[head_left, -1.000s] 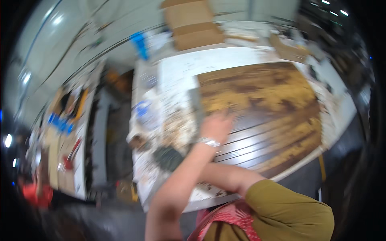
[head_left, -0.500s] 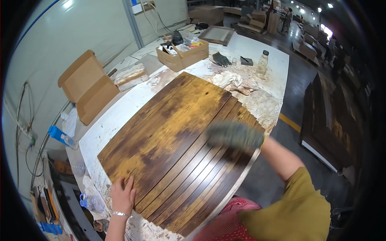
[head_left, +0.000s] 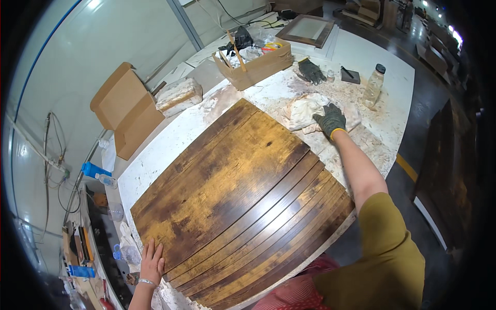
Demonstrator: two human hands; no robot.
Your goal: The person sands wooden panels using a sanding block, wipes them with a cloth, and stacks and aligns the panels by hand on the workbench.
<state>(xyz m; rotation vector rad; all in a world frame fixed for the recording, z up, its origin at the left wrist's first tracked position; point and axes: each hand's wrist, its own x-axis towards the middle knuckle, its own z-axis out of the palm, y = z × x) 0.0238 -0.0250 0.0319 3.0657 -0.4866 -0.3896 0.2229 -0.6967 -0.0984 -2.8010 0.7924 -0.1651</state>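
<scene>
A stack of dark brown wood-grain boards [head_left: 222,181] lies slantwise before me, fanned so that several long edges show as steps along the near right side. My left hand [head_left: 151,262], bare with a bracelet at the wrist, rests at the stack's lower left corner, fingers stretched out over the edge. Beyond the stack, my right hand [head_left: 330,121] wears a dark grey work glove with a yellow cuff. Its fingers are curled onto a crumpled white cloth [head_left: 305,109], which is stained reddish brown; the fingertips are partly hidden in its folds.
On the stained white table [head_left: 398,77] stand a capped clear bottle [head_left: 374,87], a spare glove [head_left: 311,71], a small dark block [head_left: 350,76] and a cardboard box of odds and ends [head_left: 258,70]. An open carton [head_left: 135,121] and blue-lidded bottle [head_left: 95,170] line the left. Dark panels stand at right.
My right hand has gone from above the stepped board edges, away from me, to the white cloth. My left hand stays at the stack's corner. The whole view has shifted.
</scene>
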